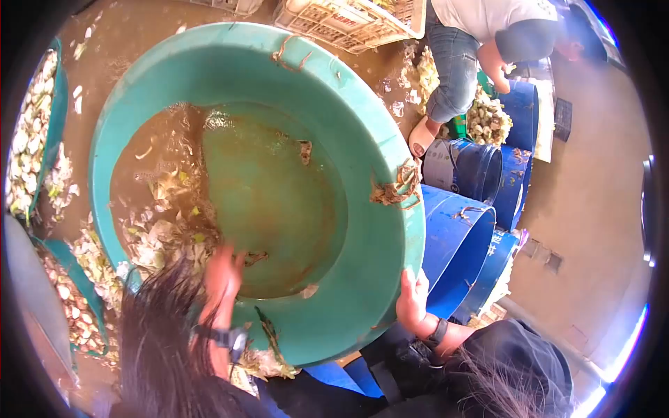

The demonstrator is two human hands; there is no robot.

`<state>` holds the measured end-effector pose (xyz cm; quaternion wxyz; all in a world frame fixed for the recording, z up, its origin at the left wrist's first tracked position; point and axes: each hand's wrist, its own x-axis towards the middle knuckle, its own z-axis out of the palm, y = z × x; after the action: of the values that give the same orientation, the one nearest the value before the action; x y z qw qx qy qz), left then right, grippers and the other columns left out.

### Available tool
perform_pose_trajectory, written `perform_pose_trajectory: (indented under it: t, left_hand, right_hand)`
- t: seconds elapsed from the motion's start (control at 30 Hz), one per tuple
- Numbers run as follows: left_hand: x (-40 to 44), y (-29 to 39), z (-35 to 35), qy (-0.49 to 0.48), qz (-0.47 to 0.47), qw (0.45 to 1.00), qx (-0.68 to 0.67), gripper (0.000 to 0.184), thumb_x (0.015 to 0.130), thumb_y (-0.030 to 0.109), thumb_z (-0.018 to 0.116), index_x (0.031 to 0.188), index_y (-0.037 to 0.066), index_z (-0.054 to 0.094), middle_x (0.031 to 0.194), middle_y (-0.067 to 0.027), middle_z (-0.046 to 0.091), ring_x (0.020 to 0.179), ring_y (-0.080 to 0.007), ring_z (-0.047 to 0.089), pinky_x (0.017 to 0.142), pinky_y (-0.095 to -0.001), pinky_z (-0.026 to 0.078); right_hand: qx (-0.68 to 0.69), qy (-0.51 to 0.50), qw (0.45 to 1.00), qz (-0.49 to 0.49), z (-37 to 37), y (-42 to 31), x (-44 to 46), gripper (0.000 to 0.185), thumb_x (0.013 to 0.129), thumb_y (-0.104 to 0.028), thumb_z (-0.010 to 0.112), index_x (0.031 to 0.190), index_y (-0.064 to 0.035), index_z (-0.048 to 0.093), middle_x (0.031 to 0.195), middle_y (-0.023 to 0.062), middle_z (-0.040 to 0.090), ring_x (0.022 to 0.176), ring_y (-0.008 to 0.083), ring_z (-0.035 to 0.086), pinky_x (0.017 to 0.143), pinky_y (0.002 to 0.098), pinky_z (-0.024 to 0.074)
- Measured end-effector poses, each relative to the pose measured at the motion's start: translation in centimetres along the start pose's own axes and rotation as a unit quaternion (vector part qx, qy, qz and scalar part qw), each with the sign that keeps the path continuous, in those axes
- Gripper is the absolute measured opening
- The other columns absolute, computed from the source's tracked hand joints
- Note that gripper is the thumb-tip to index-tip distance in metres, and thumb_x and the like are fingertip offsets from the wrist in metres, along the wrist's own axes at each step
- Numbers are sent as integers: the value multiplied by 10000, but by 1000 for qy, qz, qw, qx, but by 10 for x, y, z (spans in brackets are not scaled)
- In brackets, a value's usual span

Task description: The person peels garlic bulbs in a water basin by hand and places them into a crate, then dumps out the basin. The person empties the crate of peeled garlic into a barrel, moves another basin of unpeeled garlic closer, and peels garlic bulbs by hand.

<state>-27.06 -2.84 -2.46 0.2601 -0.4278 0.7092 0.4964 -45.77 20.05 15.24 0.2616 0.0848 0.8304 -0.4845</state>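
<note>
A large green tub [380,181] fills the middle of the head view, and it appears tilted. My right hand [412,299] grips its rim at the lower right, fingers closed over the edge. My left hand [224,275] is over the lower left inside part of the tub, smeared by motion, so its fingers cannot be made out. Beside it, pale scraps [164,244] lie in a muddy brown area at the tub's left. Dry brown stalks [398,184] cling to the right rim. Long dark hair partly hides my left forearm.
Blue barrels [449,226] lie right of the tub. A person [453,63] works behind them near a heap of pale bulbs [488,118]. A plastic crate [348,24] stands at the back. Pale pieces fill a container [31,132] at far left. The floor is brown and wet.
</note>
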Motion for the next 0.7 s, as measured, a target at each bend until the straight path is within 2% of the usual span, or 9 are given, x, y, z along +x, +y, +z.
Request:
perform_pose_trajectory:
  t: [0.03, 0.1, 0.17, 0.23, 0.3, 0.37, 0.5, 0.6, 0.7]
  left_hand:
    - [14, 53, -10, 222, 147, 963, -35, 561, 750, 289, 640, 1229, 66, 451, 1185, -268, 461, 1081, -376, 481, 879, -424, 413]
    - [20, 180, -59, 328, 352, 858, -179, 627, 720, 385, 657, 1216, 53, 465, 1306, -284, 307, 1193, -409, 344, 953, -443, 331]
    - [12, 260, -68, 337, 434, 823, -146, 670, 688, 353, 675, 1229, 32, 445, 1343, -252, 266, 1256, -454, 164, 1010, -535, 178]
    - [8, 292, -49, 241, 420, 873, -57, 628, 697, 315, 657, 1216, 28, 452, 1351, -232, 264, 1246, -485, 140, 975, -604, 185]
    - [8, 280, -15, 273, 474, 832, -92, 522, 739, 207, 603, 1218, 56, 460, 1342, -201, 302, 1222, -504, 182, 986, -578, 216]
    - [-5, 238, 15, 140, 561, 792, -196, 464, 761, 63, 532, 1221, 72, 466, 1335, -180, 340, 1224, -440, 278, 1005, -491, 274]
    - [5, 87, 129, 6, 496, 863, -95, 477, 782, -51, 398, 1250, 33, 424, 1336, -156, 363, 1214, -267, 390, 1007, -355, 330]
    - [62, 107, 78, 273, 297, 893, -199, 427, 815, -8, 399, 1242, -20, 407, 1319, -219, 353, 1219, -346, 353, 992, -378, 331]
    - [128, 170, 32, 310, 227, 908, -168, 528, 833, 264, 500, 1256, -27, 379, 1330, -224, 329, 1243, -380, 283, 1002, -471, 257]
  right_hand:
    - [-11, -5, 1000, 2, -2, 1, 2, 233, 867, -181, 518, 1000, 10, 531, 888, 5, 554, 804, 89, 476, 734, 251, 394]
    - [-18, -12, 1000, 2, -3, -4, 2, 224, 866, -179, 519, 988, 8, 535, 879, 3, 552, 799, 83, 470, 728, 249, 392]
    - [-21, -16, 1000, -5, 2, -7, 4, 187, 869, -164, 512, 954, -1, 545, 851, -8, 544, 774, 68, 455, 697, 239, 386]
    - [-10, -24, 1000, -9, 0, -1, 4, 177, 871, -156, 507, 953, -5, 547, 850, -11, 544, 771, 65, 455, 688, 236, 386]
    - [-1, -31, 999, -17, -3, 1, 6, 166, 873, -147, 502, 952, -9, 549, 849, -14, 543, 768, 62, 455, 679, 234, 386]
    - [-18, -18, 1000, -1, -2, -1, 3, 155, 874, -136, 499, 952, -11, 549, 848, -17, 545, 761, 60, 457, 665, 232, 387]
    - [-25, -15, 999, -12, 3, -4, 1, 176, 871, -154, 504, 968, -12, 542, 879, 1, 556, 788, 69, 477, 696, 231, 397]
    - [-15, -20, 1000, -14, -1, -1, 1, 213, 880, -186, 493, 984, -5, 534, 901, 15, 566, 804, 91, 494, 720, 244, 401]
    - [-55, -24, 998, -24, -1, -3, 0, 301, 872, -271, 500, 1006, -2, 525, 921, 15, 565, 818, 98, 496, 724, 250, 400]
